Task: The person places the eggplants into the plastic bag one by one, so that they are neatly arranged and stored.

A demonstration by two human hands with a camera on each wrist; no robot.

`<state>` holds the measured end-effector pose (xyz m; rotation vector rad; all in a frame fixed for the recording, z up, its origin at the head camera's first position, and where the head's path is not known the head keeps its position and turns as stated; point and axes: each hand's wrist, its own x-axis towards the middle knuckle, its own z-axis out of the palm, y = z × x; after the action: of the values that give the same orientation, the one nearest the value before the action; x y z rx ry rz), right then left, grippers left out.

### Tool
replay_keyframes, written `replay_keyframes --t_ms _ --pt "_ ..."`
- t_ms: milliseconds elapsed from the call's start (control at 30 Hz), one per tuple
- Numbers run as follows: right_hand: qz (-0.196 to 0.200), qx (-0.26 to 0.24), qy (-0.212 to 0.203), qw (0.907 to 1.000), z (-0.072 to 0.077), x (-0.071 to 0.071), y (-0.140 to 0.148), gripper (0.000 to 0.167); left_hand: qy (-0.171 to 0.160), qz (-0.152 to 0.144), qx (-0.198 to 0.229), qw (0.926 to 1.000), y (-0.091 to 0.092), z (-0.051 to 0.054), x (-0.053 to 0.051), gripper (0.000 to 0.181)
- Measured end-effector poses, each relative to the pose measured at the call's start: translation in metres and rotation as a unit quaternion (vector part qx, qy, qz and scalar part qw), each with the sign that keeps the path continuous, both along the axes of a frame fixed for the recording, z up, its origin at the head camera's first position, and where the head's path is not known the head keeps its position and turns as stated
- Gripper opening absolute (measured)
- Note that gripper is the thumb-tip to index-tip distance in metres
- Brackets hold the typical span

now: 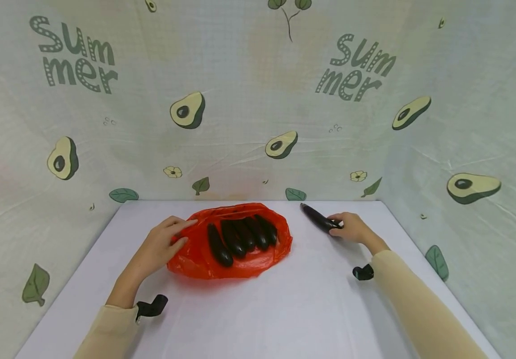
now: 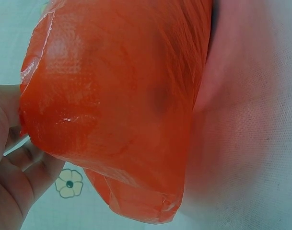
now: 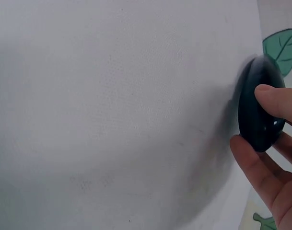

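Note:
A red plastic bag [image 1: 240, 269] lies spread wide on the table with several dark eggplants [image 1: 249, 234] side by side in it. At the bag's left rim, my left hand [image 1: 168, 242] holds the edge between thumb and fingers; the left wrist view shows the hand [image 2: 21, 167] against the bag [image 2: 112, 96], some fingertips hidden behind it. Right of the bag, my right hand [image 1: 352, 228] grips one more eggplant [image 1: 315, 217] by its near end. Up close, the thumb presses one side of that glossy eggplant [image 3: 261, 105] and the fingers go round the other.
The white table [image 1: 258, 319] ends at the back against a cloth backdrop [image 1: 240, 164] printed with avocados and leaves. Cloth also hangs along both sides. A small dark camera [image 1: 152, 305] sits on the left wrist and another [image 1: 363, 272] on the right.

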<state>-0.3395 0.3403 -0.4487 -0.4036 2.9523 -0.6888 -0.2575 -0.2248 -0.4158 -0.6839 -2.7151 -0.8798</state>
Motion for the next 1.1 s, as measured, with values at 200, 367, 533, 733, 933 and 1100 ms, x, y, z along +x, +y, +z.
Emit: replay_keyframes --t_ms 200,367,533,733,933,1100 --pt "0.003 -0.004 -0.010 0.9999 0.002 0.005 0.005 0.052 -0.007 0.006 -0.001 1.0000 0.000 0.000 0.001 0.051" --pt "0.007 -0.014 -0.014 0.9998 0.013 0.014 0.004 0.052 -0.009 0.006 0.002 0.9999 0.001 0.001 0.002 0.050" --pt "0.016 -0.019 0.003 0.9997 0.029 0.026 0.000 0.050 -0.005 0.009 -0.001 0.9999 0.001 0.001 0.002 0.051" --pt "0.059 -0.024 0.054 0.9965 0.054 0.043 -0.007 0.046 0.007 -0.002 0.009 0.9999 0.001 0.002 0.003 0.051" --pt "0.088 -0.025 0.086 0.9921 0.076 0.066 -0.018 0.044 0.005 -0.002 0.010 0.9999 0.003 0.005 0.003 0.051" --pt "0.113 -0.037 0.083 0.9894 0.087 0.081 -0.031 0.044 0.002 0.002 0.006 1.0000 0.003 0.003 0.002 0.051"
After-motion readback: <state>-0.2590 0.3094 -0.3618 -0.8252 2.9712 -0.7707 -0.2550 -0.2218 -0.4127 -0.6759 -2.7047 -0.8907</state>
